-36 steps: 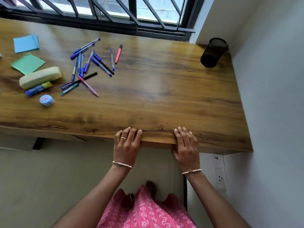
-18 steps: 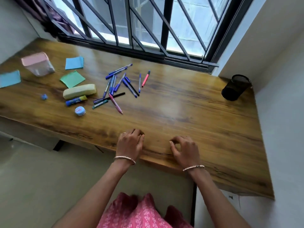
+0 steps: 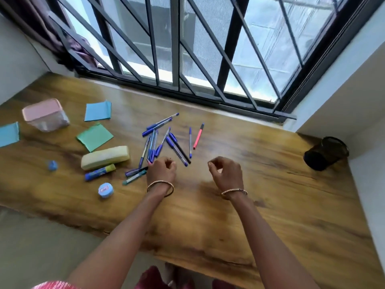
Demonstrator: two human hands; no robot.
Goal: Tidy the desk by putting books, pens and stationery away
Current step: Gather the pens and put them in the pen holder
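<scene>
Left hand (image 3: 161,170) beside scattered pens (image 3: 164,140); pencil case (image 3: 105,157), glue stick (image 3: 100,173) left.

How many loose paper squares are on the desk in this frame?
3. One blue square lies behind, near the pink-lidded box; another blue square is cut off at the left edge; the green square sits behind the yellow case. None looks hidden.

Bare forearms, a bangle on each wrist, pink cloth below.

The left hand (image 3: 161,171) wears a thin gold-toned bangle (image 3: 160,187) that hangs loose round the wrist; the right hand (image 3: 227,172) wears a slimmer, beaded-looking bracelet (image 3: 234,192). No sleeves cover the forearms. Pink patterned clothing (image 3: 54,285) shows at the bottom edge, blurred.
</scene>
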